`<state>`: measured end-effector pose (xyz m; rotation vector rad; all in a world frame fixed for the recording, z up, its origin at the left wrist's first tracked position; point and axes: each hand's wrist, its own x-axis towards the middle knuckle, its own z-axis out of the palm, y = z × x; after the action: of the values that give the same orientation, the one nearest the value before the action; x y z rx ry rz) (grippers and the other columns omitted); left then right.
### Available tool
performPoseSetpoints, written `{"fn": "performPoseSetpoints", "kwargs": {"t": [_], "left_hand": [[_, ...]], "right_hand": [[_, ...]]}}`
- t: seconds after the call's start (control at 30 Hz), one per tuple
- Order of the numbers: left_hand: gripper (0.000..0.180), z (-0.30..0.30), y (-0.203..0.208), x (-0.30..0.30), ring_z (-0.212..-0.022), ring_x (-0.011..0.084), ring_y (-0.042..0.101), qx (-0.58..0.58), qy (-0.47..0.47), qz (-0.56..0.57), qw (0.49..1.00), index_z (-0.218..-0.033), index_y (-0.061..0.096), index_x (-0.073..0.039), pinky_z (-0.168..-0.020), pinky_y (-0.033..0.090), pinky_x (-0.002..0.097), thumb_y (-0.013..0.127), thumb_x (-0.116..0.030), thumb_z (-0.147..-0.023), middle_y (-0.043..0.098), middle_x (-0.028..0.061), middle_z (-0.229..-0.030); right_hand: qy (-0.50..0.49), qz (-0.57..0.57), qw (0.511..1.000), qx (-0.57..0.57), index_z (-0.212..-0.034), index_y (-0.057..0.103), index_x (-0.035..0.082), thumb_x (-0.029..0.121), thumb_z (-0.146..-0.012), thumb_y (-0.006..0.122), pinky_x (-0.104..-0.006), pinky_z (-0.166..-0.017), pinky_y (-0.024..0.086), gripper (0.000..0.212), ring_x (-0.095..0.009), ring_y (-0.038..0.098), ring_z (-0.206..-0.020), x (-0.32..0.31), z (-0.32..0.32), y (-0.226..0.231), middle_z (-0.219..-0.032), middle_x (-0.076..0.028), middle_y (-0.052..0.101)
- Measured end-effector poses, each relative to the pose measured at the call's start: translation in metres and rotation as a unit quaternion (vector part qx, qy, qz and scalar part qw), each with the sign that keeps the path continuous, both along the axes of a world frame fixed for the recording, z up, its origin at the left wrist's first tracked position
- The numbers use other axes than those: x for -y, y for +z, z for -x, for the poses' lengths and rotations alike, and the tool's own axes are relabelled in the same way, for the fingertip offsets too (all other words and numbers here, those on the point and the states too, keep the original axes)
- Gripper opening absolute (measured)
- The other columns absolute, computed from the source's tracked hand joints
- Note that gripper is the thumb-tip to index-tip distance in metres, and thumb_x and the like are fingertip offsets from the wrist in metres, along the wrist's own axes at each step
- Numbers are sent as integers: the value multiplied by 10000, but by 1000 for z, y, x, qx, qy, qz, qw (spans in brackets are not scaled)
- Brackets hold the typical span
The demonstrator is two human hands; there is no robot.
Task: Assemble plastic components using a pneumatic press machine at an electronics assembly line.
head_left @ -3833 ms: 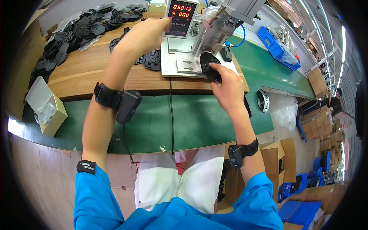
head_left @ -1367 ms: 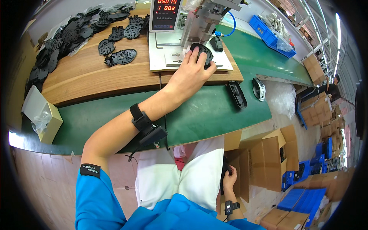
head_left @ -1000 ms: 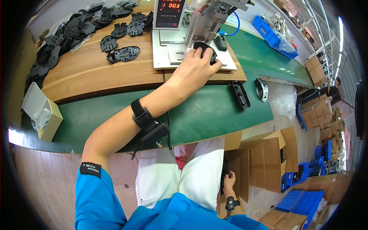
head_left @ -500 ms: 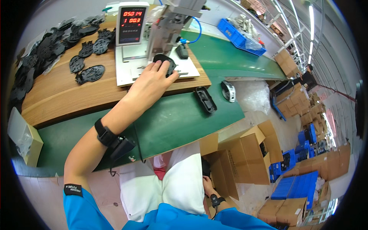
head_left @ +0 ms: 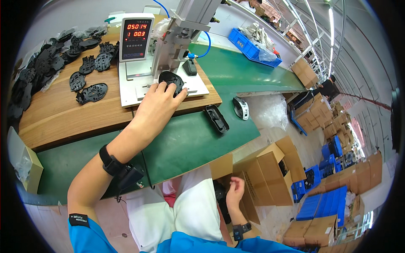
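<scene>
My left hand (head_left: 159,101) reaches to the press, its fingers bent over the near edge of a black oval plastic part (head_left: 172,80). That part lies tilted on the white base plate (head_left: 126,96), below the metal press head (head_left: 171,46). My right hand (head_left: 235,195) is beside my right thigh, above an open carton; its fingers are loosely bent and apart, with nothing visible in them. Black items (head_left: 221,196) lie in the carton next to it. Nearer than the press, a black hollow housing (head_left: 217,119) and a silver-and-black part (head_left: 241,108) rest on the green table.
A display box (head_left: 136,38) with red digits stands on the press base, and a small black block (head_left: 189,67) is beside the column. Black plastic parts (head_left: 46,63) are heaped at the left on the wooden board (head_left: 55,118). Behind is a blue crate (head_left: 249,48); cartons (head_left: 270,173) stand right.
My right hand has risen from the carton beside my thigh, uncovering black items there. My left hand stays at the black part, its fingers now nearer the part's front edge. The view has shifted slightly.
</scene>
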<state>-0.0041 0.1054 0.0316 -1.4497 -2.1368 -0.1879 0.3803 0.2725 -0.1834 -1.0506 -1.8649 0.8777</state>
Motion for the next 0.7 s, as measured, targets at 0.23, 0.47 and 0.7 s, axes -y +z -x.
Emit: {"fn": "performPoseSetpoints", "kwargs": {"t": [0.23,0.47,0.7], "left_hand": [[360,6,1,-6,-1125,290,610,11,-28,-42,999,-1207,628,-62,-956,508,412,661,-87,-850,636,120,-1114],[486,9,0,-4,-1004,267,688,-15,20,-50,998,-1263,578,56,-861,542,382,719,-129,-837,714,100,-992],[611,15,6,0,-987,276,711,69,-43,-68,994,-1315,507,121,-802,570,374,757,-104,-806,728,140,-1030]], "right_hand": [[264,-357,895,-42,-1161,637,-9,-22,-937,533,-387,-877,517,248,-313,632,-1027,23,109,204,-1217,-178,634],[370,-392,838,82,-1494,486,20,9,-823,787,-437,-1018,479,736,-359,531,-1324,36,259,236,-1412,-195,576],[343,-380,852,108,-1400,550,6,17,-805,792,-466,-937,518,642,-392,628,-1134,31,316,223,-1218,-208,664]]}}
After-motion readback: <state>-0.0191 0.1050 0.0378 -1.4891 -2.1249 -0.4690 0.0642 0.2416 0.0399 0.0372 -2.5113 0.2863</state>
